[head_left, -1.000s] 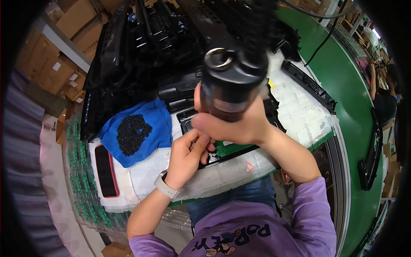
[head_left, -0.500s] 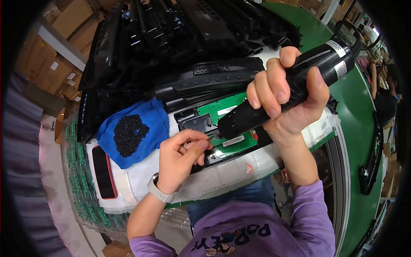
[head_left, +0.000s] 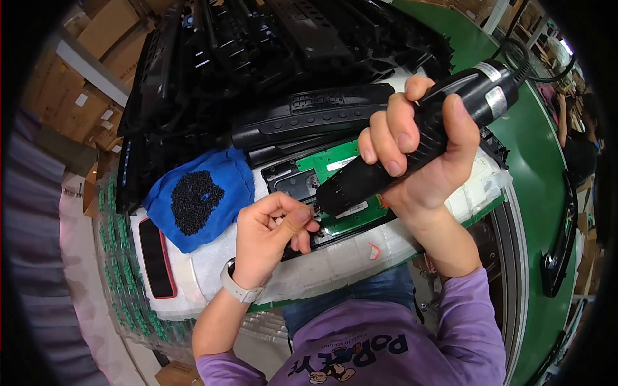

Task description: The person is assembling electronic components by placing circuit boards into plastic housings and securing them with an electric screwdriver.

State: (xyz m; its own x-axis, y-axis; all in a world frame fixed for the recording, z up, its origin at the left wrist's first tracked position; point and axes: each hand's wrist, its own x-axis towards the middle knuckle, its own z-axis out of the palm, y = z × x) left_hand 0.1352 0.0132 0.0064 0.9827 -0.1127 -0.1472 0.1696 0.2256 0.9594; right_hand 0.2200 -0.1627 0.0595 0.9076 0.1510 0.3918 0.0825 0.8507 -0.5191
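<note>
My right hand (head_left: 431, 151) is wrapped round a black electric screwdriver (head_left: 360, 183), held tilted with its nose down and to the left. My left hand (head_left: 264, 231) pinches thumb and fingers together right beside the screwdriver's tip; what is between them is too small to make out. Below both hands lies a black plastic housing (head_left: 286, 185) with a green circuit board (head_left: 351, 222) in it. The screwdriver hides part of the board. To the left, a heap of small black screws (head_left: 190, 206) rests on a blue cloth (head_left: 239, 172).
Long black plastic housings (head_left: 309, 119) are stacked behind the work. A phone with a red edge (head_left: 156, 257) lies at the left on the white padded table top (head_left: 341, 267). Green boards in clear trays (head_left: 116, 257) stand farther left. The screwdriver's cord (head_left: 518, 55) runs off at upper right.
My right hand has brought the screwdriver a little left and down, its tip closer to my left fingertips. My left hand has barely shifted and keeps its pinch.
</note>
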